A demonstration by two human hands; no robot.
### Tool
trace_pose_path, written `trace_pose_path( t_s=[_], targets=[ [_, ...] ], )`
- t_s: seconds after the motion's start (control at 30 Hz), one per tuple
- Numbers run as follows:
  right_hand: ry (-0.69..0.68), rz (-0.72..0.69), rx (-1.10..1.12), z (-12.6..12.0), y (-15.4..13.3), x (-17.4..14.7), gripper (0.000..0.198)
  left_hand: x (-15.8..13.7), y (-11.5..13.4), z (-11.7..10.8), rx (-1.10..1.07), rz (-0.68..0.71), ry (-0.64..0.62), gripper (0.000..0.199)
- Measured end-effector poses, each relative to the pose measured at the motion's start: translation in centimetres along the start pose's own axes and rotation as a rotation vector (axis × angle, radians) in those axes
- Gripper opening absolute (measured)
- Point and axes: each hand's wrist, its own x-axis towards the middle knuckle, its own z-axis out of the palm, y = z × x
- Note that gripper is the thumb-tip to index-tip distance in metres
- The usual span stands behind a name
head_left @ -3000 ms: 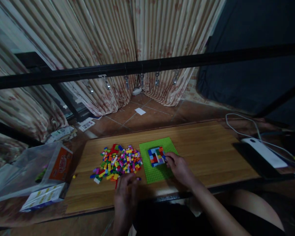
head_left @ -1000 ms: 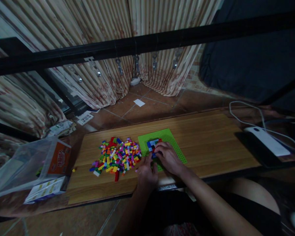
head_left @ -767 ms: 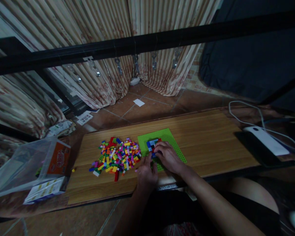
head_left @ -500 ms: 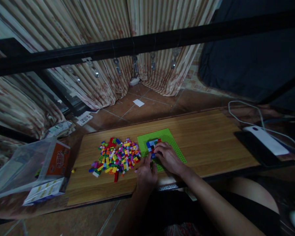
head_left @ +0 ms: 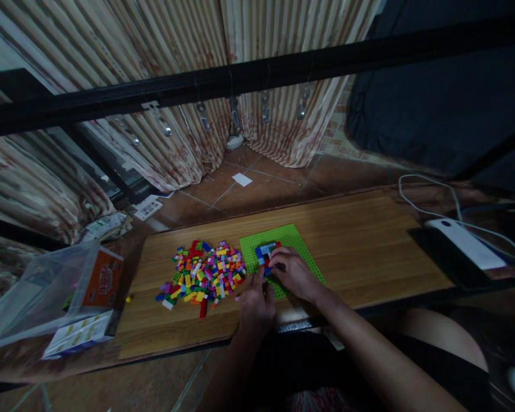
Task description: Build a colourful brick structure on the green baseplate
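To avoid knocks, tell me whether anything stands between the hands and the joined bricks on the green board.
Nothing visible does: the left hand and right hand are at the joined bricks on the green board. The loose pile lies left of the board.

Striped curtains are crossed by a dark rail; the tiled floor is dimly lit beyond the wooden surface.

Left hand now over green baseplate
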Motion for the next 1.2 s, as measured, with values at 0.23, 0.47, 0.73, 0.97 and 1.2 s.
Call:
trace_pose_path(
  t_s=[0.23, 0.47, 0.73, 0.97, 1.2],
  targets=[
    [0.330, 0.195, 0.087, 0.8, 1.0, -1.5, 0.020, -0.1, 0.1, 0.2, 0.027, 0.018, 0.005, 0.047],
    [0.381, 0.247, -0.011, 2.2, 0.2, -1.2, 0.033, -0.4, -0.7, 1.9, 0.147, 0.036, 0.044, 0.050],
    [0.395, 0.251, -0.035, 2.5, 0.5, -0.8, 0.030, -0.5, -0.5, 2.3, 0.173, 0.018, 0.034, 0.051],
    [0.376, 0.257, -0.028, 2.4, 0.8, -0.8, 0.030, -0.9, -0.4, 1.6, 0.081, 0.002, 0.034, 0.048],
    [0.319, 0.217, -0.045, 2.4, 0.8, -1.2, 0.034, -1.0, -0.6, 1.9, 0.077, 0.018, 0.025, 0.049]
  ],
)
